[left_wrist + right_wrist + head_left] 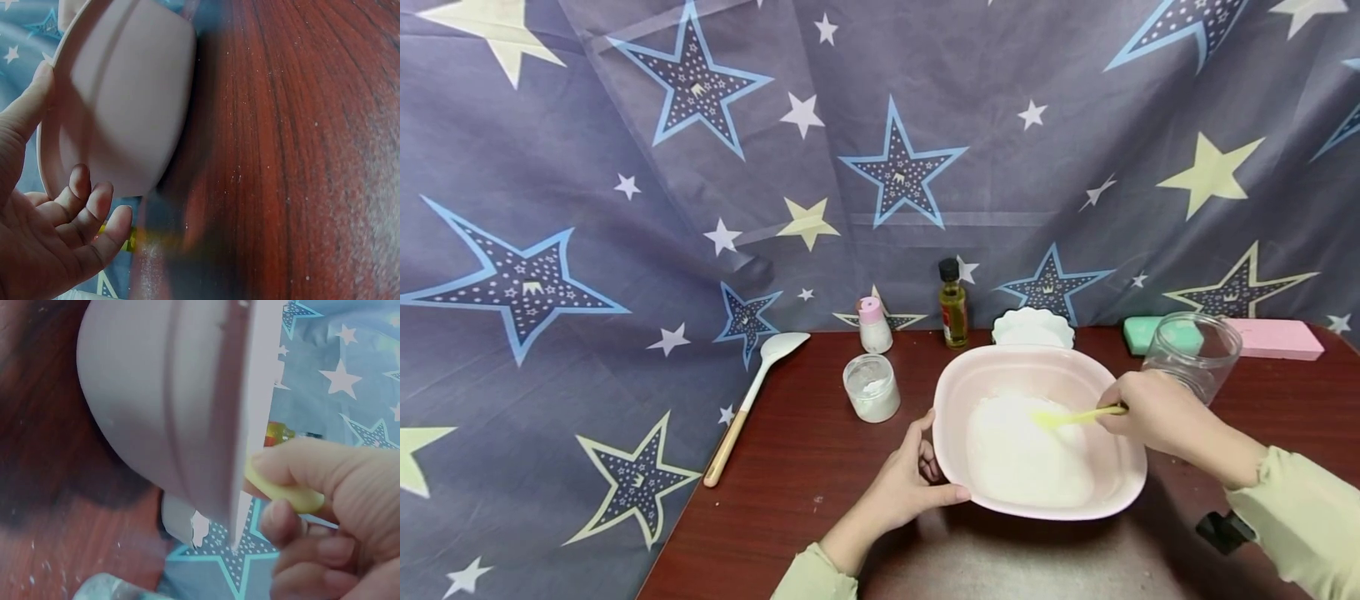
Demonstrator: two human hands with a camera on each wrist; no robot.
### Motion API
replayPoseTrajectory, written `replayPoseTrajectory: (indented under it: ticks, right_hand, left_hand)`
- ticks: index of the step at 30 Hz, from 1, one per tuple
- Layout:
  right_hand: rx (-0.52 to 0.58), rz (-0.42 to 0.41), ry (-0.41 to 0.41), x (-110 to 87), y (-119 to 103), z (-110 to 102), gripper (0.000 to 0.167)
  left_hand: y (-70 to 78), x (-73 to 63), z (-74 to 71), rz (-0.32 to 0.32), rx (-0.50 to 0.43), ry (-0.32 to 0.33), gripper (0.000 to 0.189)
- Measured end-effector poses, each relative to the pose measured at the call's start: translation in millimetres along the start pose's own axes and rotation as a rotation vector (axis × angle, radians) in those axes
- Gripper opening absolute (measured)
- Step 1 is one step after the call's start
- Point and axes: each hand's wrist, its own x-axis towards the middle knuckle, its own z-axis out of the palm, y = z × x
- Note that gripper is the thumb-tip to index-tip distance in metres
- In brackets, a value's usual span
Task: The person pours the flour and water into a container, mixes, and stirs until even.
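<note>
A pale pink basin [951,392] stands on the table with white powdery or creamy contents [1026,458] inside. My left hand [906,483] holds it at the near left, thumb and a finger at the rim. The left wrist view shows the other fingers [100,203] bent beside the basin's outer wall. With my right hand [1165,417] I grip the handle of a yellow spatula [1078,417] over the basin's right side; its head meets the white contents, and its end is partly hidden there. In the right wrist view, the thumb and fingers pinch the yellow handle [290,494].
Behind the basin stand a small jar of white powder [874,400], a pink-capped shaker [874,327], an oil bottle [953,308] and a scalloped white dish [1033,327]. A clear jar [1206,367] is near my right hand, by green [1138,335] and pink blocks [1281,339]. A white ladle [752,392] lies left.
</note>
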Motion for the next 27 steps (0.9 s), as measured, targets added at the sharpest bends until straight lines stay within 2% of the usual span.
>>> replayPoseTrajectory:
  ticks: [3,10,16,20,24,27]
  right_hand:
    - [0.010,-0.030,-0.035,-4.8,3,-4,0.005]
    - [0.032,-0.145,-0.057,-16.1,6,-10,0.017]
    - [0.101,-0.216,-0.086,-22.4,6,-7,0.016]
    - [0.158,-0.247,-0.104,-23.2,4,-2,0.016]
    - [0.216,-0.257,-0.139,-22.0,-2,4,0.017]
    - [0.224,-0.280,-0.125,-19.1,-9,9,0.018]
  left_hand:
    - [5.3,-0.9,-1.3,-0.005,-0.008,-0.001,0.095]
    - [-15.8,1.2,1.8,-0.006,0.009,0.011,0.100]
    - [-19.5,1.5,1.8,0.004,-0.014,0.009,0.100]
    - [-13.7,1.2,1.7,-0.011,0.000,0.008,0.099]
    - [3.9,-0.8,-1.7,-0.013,-0.006,-0.004,0.095]
    - [16.0,-2.0,-5.0,-0.011,-0.012,-0.015,0.093]
